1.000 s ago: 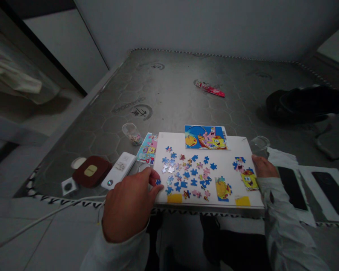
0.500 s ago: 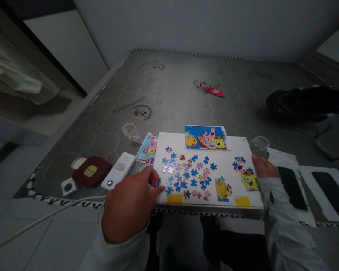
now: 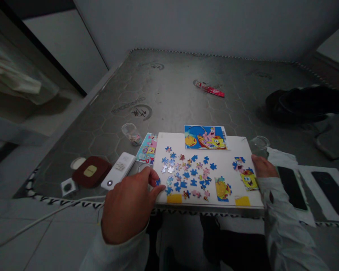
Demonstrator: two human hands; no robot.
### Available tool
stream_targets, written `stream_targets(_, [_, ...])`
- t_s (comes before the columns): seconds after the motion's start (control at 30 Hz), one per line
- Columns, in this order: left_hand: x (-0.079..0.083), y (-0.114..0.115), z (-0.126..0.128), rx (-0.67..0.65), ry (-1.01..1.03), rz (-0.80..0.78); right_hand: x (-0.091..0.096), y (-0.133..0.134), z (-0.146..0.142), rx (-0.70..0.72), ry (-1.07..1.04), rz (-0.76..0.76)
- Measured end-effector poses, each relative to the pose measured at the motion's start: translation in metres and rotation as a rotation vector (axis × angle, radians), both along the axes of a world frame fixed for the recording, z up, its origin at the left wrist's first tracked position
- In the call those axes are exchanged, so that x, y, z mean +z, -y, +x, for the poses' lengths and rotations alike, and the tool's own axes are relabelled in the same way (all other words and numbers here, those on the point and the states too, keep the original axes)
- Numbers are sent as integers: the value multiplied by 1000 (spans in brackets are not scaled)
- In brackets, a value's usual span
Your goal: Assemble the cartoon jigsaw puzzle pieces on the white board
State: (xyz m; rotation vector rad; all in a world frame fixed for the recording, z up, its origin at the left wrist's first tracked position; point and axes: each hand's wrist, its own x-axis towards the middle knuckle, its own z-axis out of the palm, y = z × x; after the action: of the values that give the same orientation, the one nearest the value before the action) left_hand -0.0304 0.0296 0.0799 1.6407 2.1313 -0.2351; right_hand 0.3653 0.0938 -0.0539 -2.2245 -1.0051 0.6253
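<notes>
View from the head camera. A white board (image 3: 228, 177) lies at the near edge of a grey quilted surface (image 3: 172, 90), and loose puzzle pieces (image 3: 186, 175) are scattered over its middle. The left hand (image 3: 130, 205) rests at the board's left edge; thumb and forefinger pinch a small blue piece (image 3: 158, 182), which sits low on the board just beside the edge, apart from the main scatter. The right hand (image 3: 261, 166) lies at the board's right edge, fingers curled against it; whether it grips the board or only touches it cannot be told. Just beside this hand lies a joined yellow cluster (image 3: 249, 179), with a smaller blue and pink cluster (image 3: 238, 162) above it. A further joined cluster (image 3: 222, 188) lies near the board's front edge, between two yellow tabs (image 3: 174, 198) (image 3: 242, 201). A reference picture (image 3: 205, 137) lies across the board's far edge. Left of the board: a second picture card (image 3: 147, 148), a clear cup (image 3: 131, 133) on its side, a white device (image 3: 118, 170), a dark red case (image 3: 91, 171). A red wrapper (image 3: 210, 89) lies well apart on the far surface. A dark bundle (image 3: 305, 101) lies at far right, and a black phone (image 3: 292, 187) lies near the right sleeve.
</notes>
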Motion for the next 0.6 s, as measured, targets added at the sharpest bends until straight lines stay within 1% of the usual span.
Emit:
stream_targets(0.1, [0, 0, 0, -6, 2, 10, 4, 2, -6, -19, 41, 46])
stream_targets(0.23, [0, 0, 1, -10, 6, 7, 6, 3, -8, -22, 20, 31])
stream_targets(0.37, [-1, 0, 1, -10, 6, 10, -2, 1, -1, -59, 15, 58])
stream_targets(0.5, [0, 0, 1, -15, 1, -1, -10, 1, 5, -31, -14, 37])
stream_targets(0.6, [1, 0, 1, -23, 18, -6, -13, 1, 10, 7, 41, 45])
